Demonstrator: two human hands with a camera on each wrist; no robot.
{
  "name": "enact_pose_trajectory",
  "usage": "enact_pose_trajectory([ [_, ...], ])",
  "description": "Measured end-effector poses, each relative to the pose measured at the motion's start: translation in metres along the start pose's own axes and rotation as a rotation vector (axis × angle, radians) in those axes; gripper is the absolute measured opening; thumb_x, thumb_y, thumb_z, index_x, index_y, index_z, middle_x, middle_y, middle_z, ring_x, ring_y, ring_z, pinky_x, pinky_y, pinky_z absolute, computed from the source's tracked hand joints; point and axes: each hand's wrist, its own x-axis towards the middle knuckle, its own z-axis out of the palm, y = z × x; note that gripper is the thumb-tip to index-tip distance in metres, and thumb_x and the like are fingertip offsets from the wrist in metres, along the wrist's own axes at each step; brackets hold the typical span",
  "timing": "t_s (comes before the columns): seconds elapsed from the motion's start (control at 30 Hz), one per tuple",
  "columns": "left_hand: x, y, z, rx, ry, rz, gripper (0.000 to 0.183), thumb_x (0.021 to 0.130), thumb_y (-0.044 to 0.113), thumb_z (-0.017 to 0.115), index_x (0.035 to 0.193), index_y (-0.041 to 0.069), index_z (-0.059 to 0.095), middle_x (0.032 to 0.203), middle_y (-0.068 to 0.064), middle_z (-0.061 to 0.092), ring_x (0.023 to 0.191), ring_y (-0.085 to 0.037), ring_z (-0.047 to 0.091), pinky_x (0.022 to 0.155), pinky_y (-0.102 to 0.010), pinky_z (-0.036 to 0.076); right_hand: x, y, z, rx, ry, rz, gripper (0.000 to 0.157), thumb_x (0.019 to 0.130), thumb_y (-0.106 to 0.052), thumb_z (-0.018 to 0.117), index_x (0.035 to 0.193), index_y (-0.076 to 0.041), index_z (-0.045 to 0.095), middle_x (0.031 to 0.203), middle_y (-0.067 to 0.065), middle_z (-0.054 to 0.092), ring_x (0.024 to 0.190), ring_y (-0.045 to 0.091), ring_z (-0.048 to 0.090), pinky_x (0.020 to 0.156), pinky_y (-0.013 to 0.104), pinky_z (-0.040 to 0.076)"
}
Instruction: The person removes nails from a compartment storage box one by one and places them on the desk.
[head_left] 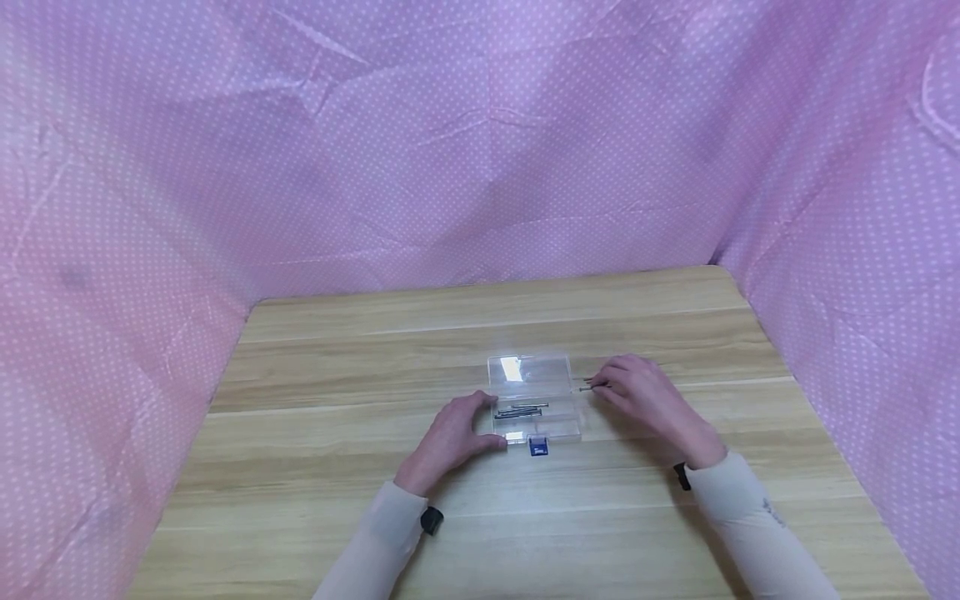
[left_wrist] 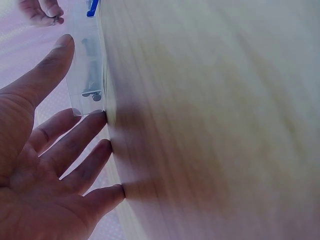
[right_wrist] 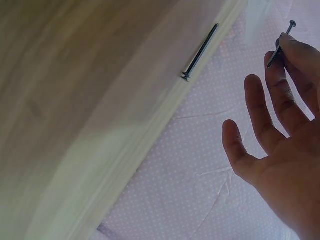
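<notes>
A nail (right_wrist: 274,56) is pinched in the right hand (head_left: 639,392), beside an open clear box (head_left: 558,427) holding more nails (head_left: 519,412). The left hand (head_left: 452,432), fingers spread wide, touches the box's left end on the wooden surface (head_left: 337,367)

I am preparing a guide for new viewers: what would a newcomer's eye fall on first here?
Probably the pink dotted cloth, which rises behind the table and at both sides. Next, the clear box, open, with the left hand at its left end and dark nails inside. To its right, the right hand pinches another nail.
</notes>
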Motion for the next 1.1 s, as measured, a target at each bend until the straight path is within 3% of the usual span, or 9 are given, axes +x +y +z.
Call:
enact_pose_trajectory([
  [0.33,0.0,0.001,0.0,0.006,-0.004,-0.008,0.068,0.079,0.039,0.09,0.134,0.009,0.063,0.129,-0.011,0.067,0.121,-0.034,0.06,0.105,-0.052,0.045,-0.003,0.01,-0.001,-0.022,-0.027,0.001,0.013,0.085,-0.006,0.082,0.096,-0.009,0.077,0.1,0.008,0.074,0.098,0.033,0.068,0.091,0.055,0.052],
  [1.1,-0.001,0.0,0.002,0.001,0.003,-0.001,0.068,0.079,0.038,0.091,0.134,0.009,0.063,0.13,-0.011,0.068,0.12,-0.035,0.06,0.104,-0.052,0.046,-0.002,0.023,0.0,0.003,-0.1,0.089,0.008,0.089,-0.012,0.08,0.097,-0.013,0.078,0.099,0.002,0.073,0.099,0.03,0.066,0.091,0.056,0.048],
])
